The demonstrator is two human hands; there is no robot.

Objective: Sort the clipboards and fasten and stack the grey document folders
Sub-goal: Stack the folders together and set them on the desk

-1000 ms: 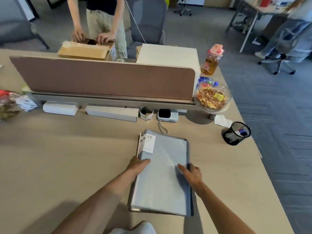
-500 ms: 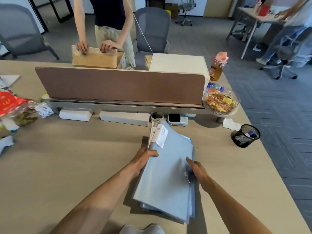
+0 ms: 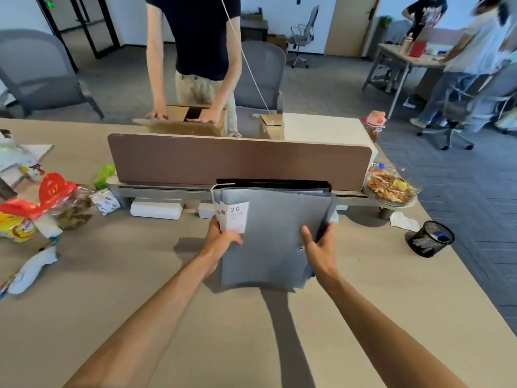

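Note:
A stack of grey document folders (image 3: 274, 228) is tilted up off the table (image 3: 140, 275), its lower edge near the tabletop and its top edge near the divider. White labels marked "20" (image 3: 234, 217) sit at its upper left corner. A black edge, perhaps a clipboard (image 3: 274, 182), shows behind the top of the stack. My left hand (image 3: 219, 239) grips the stack's left edge just below the labels. My right hand (image 3: 319, 247) grips the right edge, thumb on the front beside a small metal snap (image 3: 301, 249).
A brown desk divider (image 3: 237, 161) stands right behind the folders. A bowl of nuts (image 3: 390, 187) and a black mesh pen cup (image 3: 429, 238) are to the right, snack bags (image 3: 42, 205) to the left. A person (image 3: 195, 51) handles a cardboard box (image 3: 184, 123) across the desk.
The folder stack lay flat on the table a second ago; both hands have lifted and tipped it up towards the divider. The camera view has also risen.

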